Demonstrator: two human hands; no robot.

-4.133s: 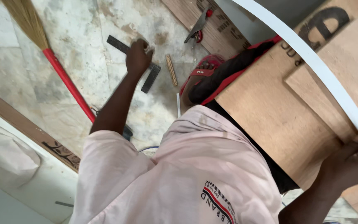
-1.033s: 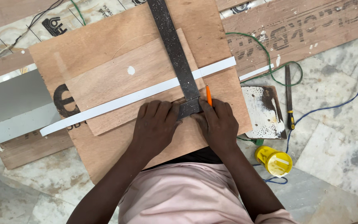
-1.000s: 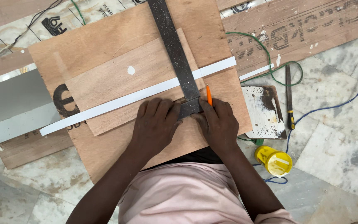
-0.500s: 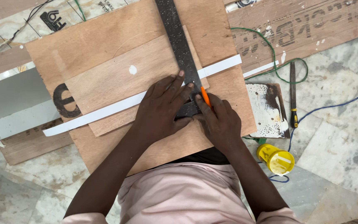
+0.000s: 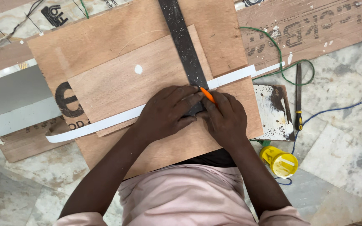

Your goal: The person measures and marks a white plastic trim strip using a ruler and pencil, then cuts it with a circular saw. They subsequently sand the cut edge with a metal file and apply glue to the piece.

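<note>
Two brown plywood boards lie stacked on the pale marble floor (image 5: 348,138), the large square plywood sheet (image 5: 105,37) below and a smaller rectangular plywood panel (image 5: 118,83) on top, its edges well inside the sheet's. Bare floor opens to the right and lower left. A long brown plank with dark stencilled lettering (image 5: 315,29) runs beyond the sheet's far edge. A long dark metal straightedge (image 5: 183,37) crosses both boards, and a thin white edging strip (image 5: 105,121) runs slantwise under it. The left hand (image 5: 168,111) presses flat, fingers spread, on the straightedge's near end. The right hand (image 5: 227,117) pinches an orange pencil (image 5: 207,94) against the straightedge where it crosses the strip. A small yellow plastic cup (image 5: 278,161) stands by the sheet's right corner.
</note>
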